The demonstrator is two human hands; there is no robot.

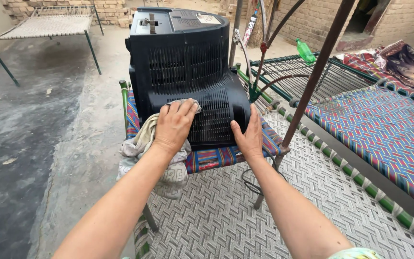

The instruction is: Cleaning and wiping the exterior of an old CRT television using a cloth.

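A: What are the hands on?

B: An old tube television (188,72), seen from behind, in the upper middle of the frame. Its black plastic back shell is ribbed with vent slots, stepping down to a narrower slotted hump that juts toward the camera. The flat top carries a pale label and a small fitting.

A: Which way does it face?

B: The screen points away, toward the top of the frame; the tapered rear points at the viewer. So its long axis runs front to back, up and down the picture, leaning slightly left at the top.

A: And the hands?

B: The left hand (174,125) lies flat, fingers spread, pressing a pale patterned cloth (142,144) against the left side of the hump; the rest of the cloth hangs down below the wrist. The right hand (249,136) is open, its palm cupping the hump's lower right corner, thumb on the slotted face.

A: What does the set stand on?

B: A small seat woven in red, blue and yellow stripes (216,157), just above a grey woven cot (245,211) that fills the lower frame. A striped cot (384,129) sits at the right, with a green bottle (305,50) above it. It's a courtyard: dark concrete floor (20,144) at left, another cot (49,21) upper left, brick walls (312,19) along the top.
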